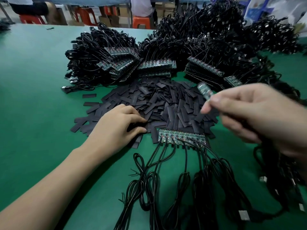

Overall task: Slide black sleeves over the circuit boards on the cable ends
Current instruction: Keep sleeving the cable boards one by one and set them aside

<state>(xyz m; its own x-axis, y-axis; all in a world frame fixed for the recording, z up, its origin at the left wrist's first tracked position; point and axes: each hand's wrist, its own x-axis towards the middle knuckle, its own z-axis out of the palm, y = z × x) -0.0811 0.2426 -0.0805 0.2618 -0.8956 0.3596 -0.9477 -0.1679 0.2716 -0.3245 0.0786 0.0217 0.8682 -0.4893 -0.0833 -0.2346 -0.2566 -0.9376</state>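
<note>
The right hand (pixel 259 117), raised closest to the lens, pinches a board (pixel 204 90) between thumb and forefinger. The bare end points out toward the table's far side, probably so that a sleeve can go straight on (motion blur hides the finer detail, and I cannot make out the board's own cable).

Below and to the left, the left hand (pixel 119 128) lies on the sleeves (pixel 166 103), which are piled in the middle of the table (pixel 33 80). Its fingers are bent down onto the pile's left fringe, apparently to pick one out. Whether a sleeve is already between them cannot be told.

At the pile's near edge lies a row of boards (pixel 181 136), unsleeved. Their cables (pixel 166 180) run back toward the near table edge, so each end is probably next in turn and within easy reach.

Beyond the pile, stacks (pixel 156 65) of further boards stand against heaps (pixel 216 34) of coiled cable along the far side.

Bare green surface shows only to the left. The right side is crowded with loose cable, so the joining is best done in the air above the pile.
</note>
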